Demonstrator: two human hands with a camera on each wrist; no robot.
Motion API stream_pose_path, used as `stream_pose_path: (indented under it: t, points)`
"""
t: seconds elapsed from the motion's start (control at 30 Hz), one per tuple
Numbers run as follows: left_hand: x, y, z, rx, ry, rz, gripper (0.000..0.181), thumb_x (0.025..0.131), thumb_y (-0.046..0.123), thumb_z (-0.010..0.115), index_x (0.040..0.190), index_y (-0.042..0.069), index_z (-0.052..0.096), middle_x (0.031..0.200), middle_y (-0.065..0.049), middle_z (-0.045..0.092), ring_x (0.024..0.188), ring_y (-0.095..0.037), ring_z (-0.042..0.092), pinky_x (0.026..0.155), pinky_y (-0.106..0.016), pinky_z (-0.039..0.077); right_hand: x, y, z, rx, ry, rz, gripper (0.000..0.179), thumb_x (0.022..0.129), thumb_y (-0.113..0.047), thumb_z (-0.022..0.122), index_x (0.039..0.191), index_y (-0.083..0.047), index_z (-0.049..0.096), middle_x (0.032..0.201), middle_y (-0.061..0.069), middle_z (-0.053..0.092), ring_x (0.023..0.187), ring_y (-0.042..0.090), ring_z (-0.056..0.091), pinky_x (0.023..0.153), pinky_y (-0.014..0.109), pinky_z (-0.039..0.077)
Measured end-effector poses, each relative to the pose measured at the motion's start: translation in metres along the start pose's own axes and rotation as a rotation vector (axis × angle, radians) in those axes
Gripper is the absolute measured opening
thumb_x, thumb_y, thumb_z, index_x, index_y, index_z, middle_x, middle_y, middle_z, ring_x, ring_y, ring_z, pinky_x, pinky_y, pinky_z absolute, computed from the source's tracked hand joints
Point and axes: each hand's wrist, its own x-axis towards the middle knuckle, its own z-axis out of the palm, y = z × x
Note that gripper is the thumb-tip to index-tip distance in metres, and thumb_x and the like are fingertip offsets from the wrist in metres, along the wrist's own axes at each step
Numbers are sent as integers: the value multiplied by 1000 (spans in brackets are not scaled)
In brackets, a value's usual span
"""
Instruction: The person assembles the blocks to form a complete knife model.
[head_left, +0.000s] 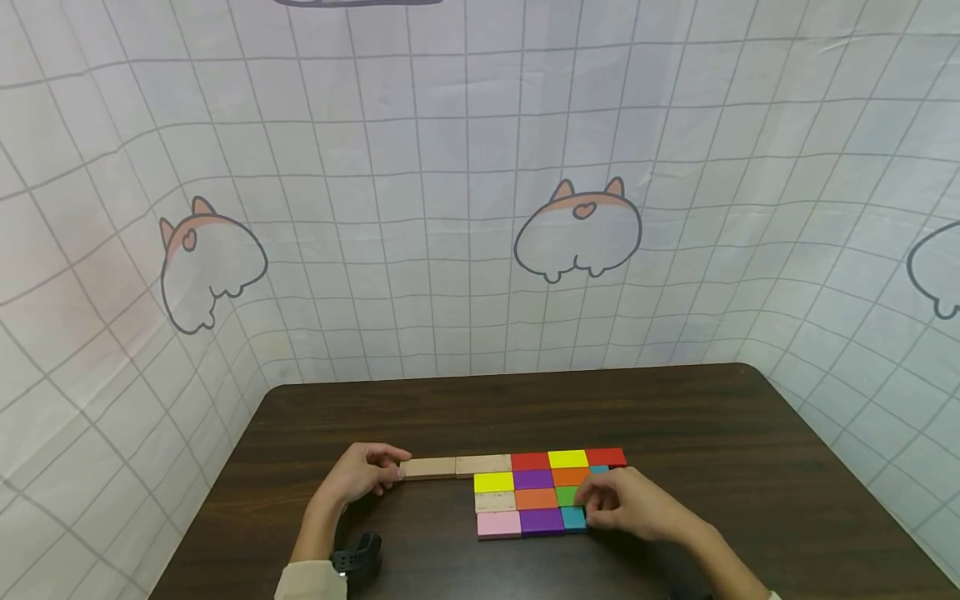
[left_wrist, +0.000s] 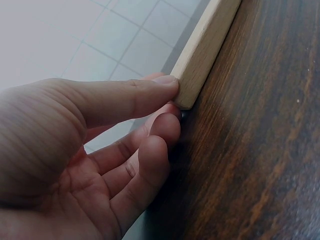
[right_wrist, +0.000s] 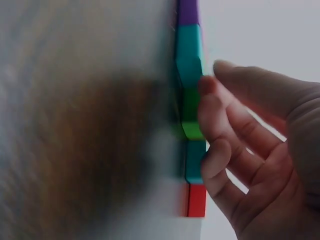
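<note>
At the left end of a plain wooden block [head_left: 429, 468], my left hand [head_left: 356, 475] pinches it between thumb and fingers. In the left wrist view, the thumb lies along the near side of this block [left_wrist: 207, 50]. A second wooden block [head_left: 482, 465] joins it end to end and leads to a flat patch of coloured blocks. My right hand [head_left: 637, 504] is at the patch's right edge, fingers loosely bent, beside a teal block [head_left: 573, 518] and a green block [head_left: 567, 497]. It holds nothing visible; contact with the blocks is hard to tell.
The patch has several rows, with a pink block [head_left: 498, 524] at its near left corner and a red block [head_left: 605, 457] at its far right. All lie on a dark wooden table [head_left: 420, 408]. A white gridded cloth [head_left: 420, 250] with printed animals surrounds the table's back and sides.
</note>
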Motion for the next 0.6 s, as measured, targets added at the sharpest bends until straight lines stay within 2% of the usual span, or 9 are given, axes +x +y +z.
stream_pose_path:
  t: [0.2,0.37,0.6]
  points:
    - [0,-1,0,-10,-7,-6,23,91,7,75,114,5,77,83,-5,69,71,-19,63,64,-33,53,-3,13,-14,135,48,-61,26,97,-17,71,118,-2,68,89,7,71,71,10,63,64,26,55]
    - [0,-2,-1,-17,-17,0,23,91,8,76,114,5,77,82,-4,70,71,-19,63,64,-33,53,-3,21,-26,154,143,-30,29,100,-17,68,122,1,65,88,15,69,69,23,63,64,30,56]
    - [0,-1,-3,-15,-17,-2,24,92,9,75,116,6,76,85,-6,70,73,-19,63,66,-33,54,-3,29,-42,140,301,20,31,101,-18,66,122,5,64,86,20,67,68,26,62,65,31,56]
